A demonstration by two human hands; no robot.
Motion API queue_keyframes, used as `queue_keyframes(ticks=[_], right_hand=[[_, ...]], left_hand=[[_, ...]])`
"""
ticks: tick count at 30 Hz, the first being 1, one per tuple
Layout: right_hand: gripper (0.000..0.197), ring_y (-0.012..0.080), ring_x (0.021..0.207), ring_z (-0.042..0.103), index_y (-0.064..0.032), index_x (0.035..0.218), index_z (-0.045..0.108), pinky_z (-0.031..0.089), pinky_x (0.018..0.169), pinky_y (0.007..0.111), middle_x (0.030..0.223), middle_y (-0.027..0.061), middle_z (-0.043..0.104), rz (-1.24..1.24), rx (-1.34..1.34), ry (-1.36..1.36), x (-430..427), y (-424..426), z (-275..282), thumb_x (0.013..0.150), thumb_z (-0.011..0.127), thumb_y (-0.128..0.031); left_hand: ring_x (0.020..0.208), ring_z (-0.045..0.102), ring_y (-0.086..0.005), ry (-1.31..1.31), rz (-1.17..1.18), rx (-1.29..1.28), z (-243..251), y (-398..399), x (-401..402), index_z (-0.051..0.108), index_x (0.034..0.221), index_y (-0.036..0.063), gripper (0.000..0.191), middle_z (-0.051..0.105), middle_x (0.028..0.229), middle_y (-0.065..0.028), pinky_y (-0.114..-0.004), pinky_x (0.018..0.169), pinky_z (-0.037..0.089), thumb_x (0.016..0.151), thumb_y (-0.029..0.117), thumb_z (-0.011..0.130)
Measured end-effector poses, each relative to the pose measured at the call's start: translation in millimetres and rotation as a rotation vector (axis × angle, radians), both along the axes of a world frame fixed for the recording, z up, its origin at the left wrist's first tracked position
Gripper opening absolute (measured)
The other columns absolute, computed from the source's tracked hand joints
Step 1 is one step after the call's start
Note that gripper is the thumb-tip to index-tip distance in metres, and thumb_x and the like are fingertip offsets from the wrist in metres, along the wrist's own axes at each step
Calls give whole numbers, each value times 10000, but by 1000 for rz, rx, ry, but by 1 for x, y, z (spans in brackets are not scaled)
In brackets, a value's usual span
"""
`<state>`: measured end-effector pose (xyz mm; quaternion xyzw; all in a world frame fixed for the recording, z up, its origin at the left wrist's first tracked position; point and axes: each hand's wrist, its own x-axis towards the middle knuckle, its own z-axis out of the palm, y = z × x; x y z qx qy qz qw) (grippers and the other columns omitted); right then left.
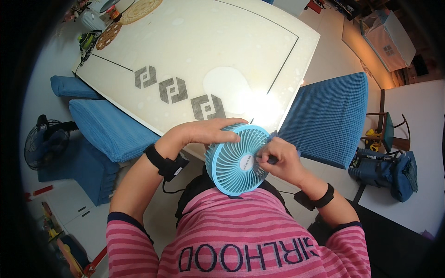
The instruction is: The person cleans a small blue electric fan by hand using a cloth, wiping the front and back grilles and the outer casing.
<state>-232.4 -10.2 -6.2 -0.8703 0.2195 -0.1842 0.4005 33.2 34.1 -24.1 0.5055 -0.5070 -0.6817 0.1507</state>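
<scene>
A light-blue round fan (232, 175) with a slatted grille and a white centre badge bearing writing is tilted up in front of my stomach, at the table's near edge. My left hand (213, 131) grips the fan's upper left rim, thumb on the front grille and fingers over its side. At the grille's right side, my right hand (282, 157) is closed around a dark bluish, cloth-like piece (273, 160). Part of that piece also shows above the knuckles; the fingers hide the rest. The fan's back and base are out of sight.
A cream table (243, 38) with dark inlaid patterns spreads ahead. A blue-covered chair (326, 118) stands right, another blue chair (111, 130) left. Woven mats (140, 10) and a jar (113, 13) sit at the far left corner. A black fan (47, 144) stands beyond the left chair.
</scene>
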Motion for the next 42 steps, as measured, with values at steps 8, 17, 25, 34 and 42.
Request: queue_keyframes(ticks=[8, 17, 25, 34, 42], right_hand=[[245, 134, 751, 633, -60, 671, 540, 485, 669, 259, 797, 48, 678, -49, 409, -31, -22, -13, 7, 736, 771, -14], [240, 203, 648, 564, -97, 666, 550, 463, 560, 319, 696, 31, 619, -119, -347, -1, -14, -7, -7, 632, 769, -4], [247, 211, 665, 575, -86, 672, 552, 462, 569, 315, 688, 36, 599, 51, 140, -136, 3, 17, -5, 636, 785, -13], [250, 206, 627, 556, -103, 652, 534, 444, 529, 322, 652, 33, 561, -142, -404, -17, -15, -8, -6, 612, 756, 5], [248, 213, 632, 552, -109, 676, 542, 444, 530, 339, 656, 29, 549, -73, -298, -13, -2, 3, -8, 586, 751, -10]], left_hand=[[1294, 471, -325, 20, 6, 6, -3, 0, 3, 343, 1496, 81, 815, 477, 1405, -217, -402, 1039, 408, 812, 446, 597], [1307, 458, -340, -4, -1, -27, 1, 0, 1, 356, 1493, 91, 834, 460, 1424, -217, -416, 1041, 402, 787, 459, 604], [1288, 472, -323, -27, -2, 16, 4, -3, -1, 352, 1498, 102, 799, 464, 1421, -208, -409, 1040, 401, 814, 430, 601], [1211, 535, -306, 19, 19, 20, 0, 2, 6, 328, 1510, 147, 798, 490, 1387, -187, -358, 827, 536, 824, 454, 596], [1168, 562, -298, 4, -2, 20, 6, -1, 4, 321, 1515, 175, 792, 512, 1359, -181, -369, 752, 559, 828, 455, 598]])
